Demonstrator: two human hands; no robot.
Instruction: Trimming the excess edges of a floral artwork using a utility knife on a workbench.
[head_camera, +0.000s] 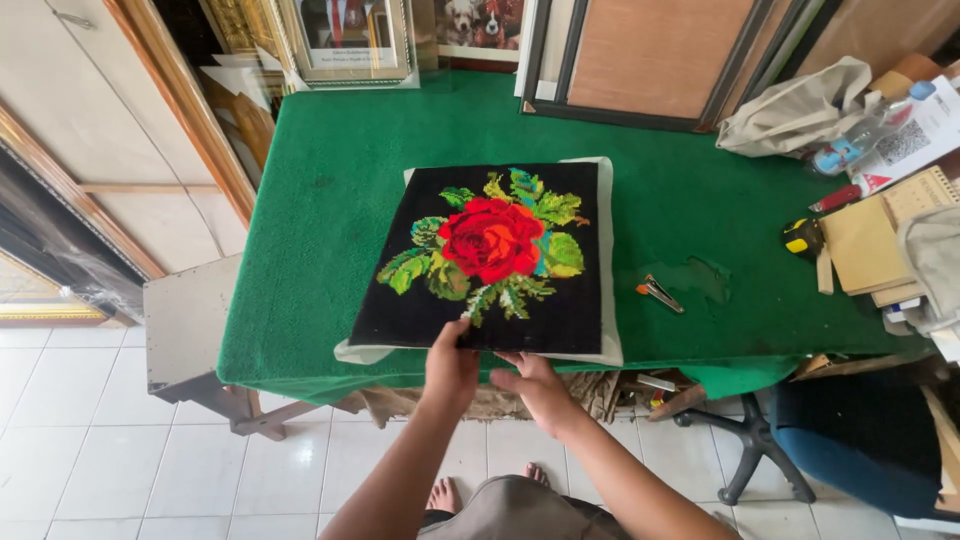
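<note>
both hands at the near edge of a rose needlework (487, 255) on a green worktop (320, 250)
left hand (451, 367) pinches that edge, right hand (532, 382) open just beside; needlework lies flat, unframed, pliers (658, 293) to its right

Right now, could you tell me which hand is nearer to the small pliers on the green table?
Right. The right hand is at the embroidery's near edge, left of the pliers; the left hand is farther left.
</note>
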